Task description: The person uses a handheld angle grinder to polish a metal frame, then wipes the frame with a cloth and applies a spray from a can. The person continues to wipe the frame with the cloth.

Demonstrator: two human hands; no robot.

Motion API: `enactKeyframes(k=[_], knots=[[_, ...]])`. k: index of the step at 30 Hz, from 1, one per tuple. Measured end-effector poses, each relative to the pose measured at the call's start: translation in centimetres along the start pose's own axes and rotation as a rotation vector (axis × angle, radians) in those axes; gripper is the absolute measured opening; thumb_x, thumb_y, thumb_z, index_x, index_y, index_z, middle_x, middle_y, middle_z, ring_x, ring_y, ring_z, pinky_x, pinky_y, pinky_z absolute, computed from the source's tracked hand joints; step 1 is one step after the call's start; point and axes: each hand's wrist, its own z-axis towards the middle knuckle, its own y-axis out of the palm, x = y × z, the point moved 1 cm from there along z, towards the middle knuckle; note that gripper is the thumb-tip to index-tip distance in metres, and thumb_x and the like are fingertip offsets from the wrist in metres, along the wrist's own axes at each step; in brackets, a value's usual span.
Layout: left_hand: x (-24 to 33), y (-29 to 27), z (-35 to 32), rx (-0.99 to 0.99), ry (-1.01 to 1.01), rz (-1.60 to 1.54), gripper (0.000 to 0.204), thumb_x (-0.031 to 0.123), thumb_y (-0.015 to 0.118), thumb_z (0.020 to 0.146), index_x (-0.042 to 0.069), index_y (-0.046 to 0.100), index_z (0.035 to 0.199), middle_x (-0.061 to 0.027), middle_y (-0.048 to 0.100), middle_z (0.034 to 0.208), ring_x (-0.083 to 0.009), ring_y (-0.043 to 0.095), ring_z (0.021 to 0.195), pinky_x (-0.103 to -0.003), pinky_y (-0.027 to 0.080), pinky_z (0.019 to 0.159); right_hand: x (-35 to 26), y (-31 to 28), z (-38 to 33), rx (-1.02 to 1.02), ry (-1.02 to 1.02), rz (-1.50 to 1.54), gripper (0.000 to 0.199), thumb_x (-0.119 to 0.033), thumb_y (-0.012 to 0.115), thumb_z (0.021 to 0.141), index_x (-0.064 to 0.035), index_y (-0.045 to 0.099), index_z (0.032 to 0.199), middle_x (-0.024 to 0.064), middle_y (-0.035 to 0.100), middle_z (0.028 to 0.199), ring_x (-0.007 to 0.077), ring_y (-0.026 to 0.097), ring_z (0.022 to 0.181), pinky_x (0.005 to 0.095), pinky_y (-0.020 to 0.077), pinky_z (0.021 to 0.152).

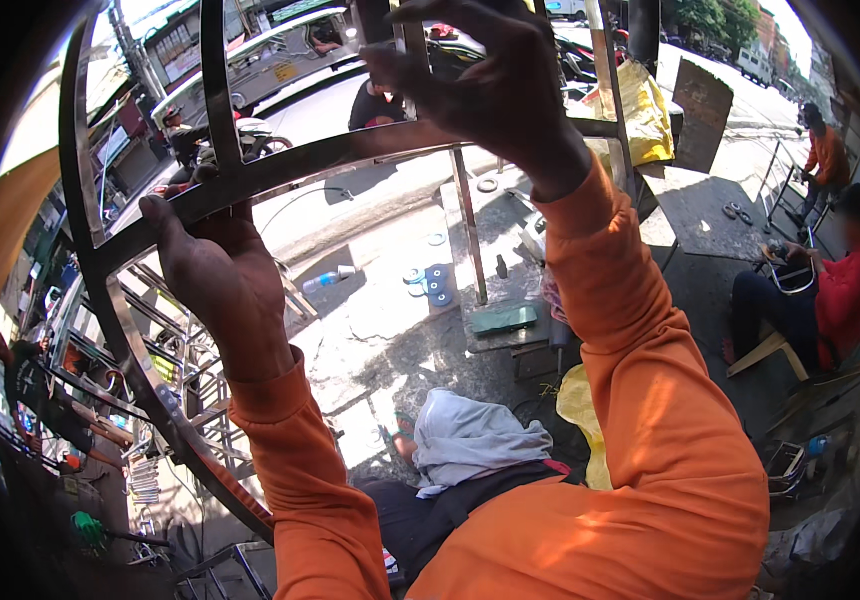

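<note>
Metal frame [250,175], held steady: left hand [215,270] gripping crossbar, right hand [495,85] clasping upright (apparently positioning; next needs firm alignment).

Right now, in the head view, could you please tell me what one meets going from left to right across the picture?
Curved metal frame → left hand → plastic bottle on the ground → right hand → yellow sack → seated person in a red shirt.
</note>
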Motion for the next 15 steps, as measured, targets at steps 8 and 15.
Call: enactKeyframes(k=[8, 15], knots=[[-1.9, -2.5, 5.2, -0.197, -0.114, 0.021, 0.034, 0.032, 0.046, 0.106, 0.000, 0.055, 0.114, -0.0172, 0.067, 0.101, -0.0273, 0.068, 0.097, -0.041, 0.058, 0.089, 18.7, -13.9, -9.6, -0.075, 1.088, 0.447, 0.053, -0.037, 0.078, 0.084, -0.0043, 0.057, 0.120, 0.0058, 0.064, 0.099, 0.0148, 0.064, 0.084, 0.0308, 0.0543, 0.070], [-5.5, -1.1, 13.8, -0.378, -0.115, 0.298, 0.038, 0.037, 0.046, 0.105, 0.002, 0.052, 0.121, -0.0147, 0.066, 0.100, -0.0265, 0.068, 0.089, -0.044, 0.057, 0.085, 16.6, -15.3, -11.4, 0.106, 1.254, 0.956, 0.016, -0.024, 0.064, 0.097, -0.0092, 0.059, 0.099, -0.0055, 0.042, 0.062, 0.0069, 0.046, 0.049, 0.0250, 0.0396, 0.047]])
